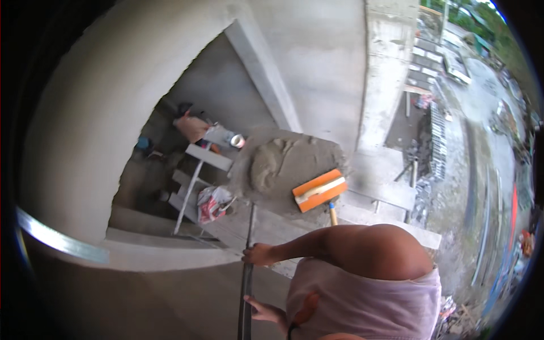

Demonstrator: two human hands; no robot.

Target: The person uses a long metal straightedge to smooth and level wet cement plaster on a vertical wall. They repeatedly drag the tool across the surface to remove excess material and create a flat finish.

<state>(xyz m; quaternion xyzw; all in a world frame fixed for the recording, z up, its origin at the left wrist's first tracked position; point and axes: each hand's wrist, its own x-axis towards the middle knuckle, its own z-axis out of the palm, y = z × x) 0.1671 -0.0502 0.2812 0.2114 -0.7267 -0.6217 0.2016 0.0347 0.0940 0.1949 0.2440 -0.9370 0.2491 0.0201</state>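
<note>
My right hand (259,254) is closed round a long dark bar (249,277) that runs down the lower middle of the view. Lower on the same bar, my left hand (263,310) grips it, the fingers partly hidden. Past the bar's far end lies a board heaped with wet grey mortar (283,164). An orange plastering float (320,190) with a cream handle rests on the mortar, its handle side up. Beside it juts the wooden handle (332,214) of a tool with a blue band, whose head I cannot make out.
Left is a rough-edged opening in the plastered wall (73,153). Inside are a plank stand (209,156), a white cup (237,141) and a red-and-white bag (213,204). A shiny metal strip (62,238) shows far left. A concrete column (388,73) rises ahead; planks lie right, above the ground outside.
</note>
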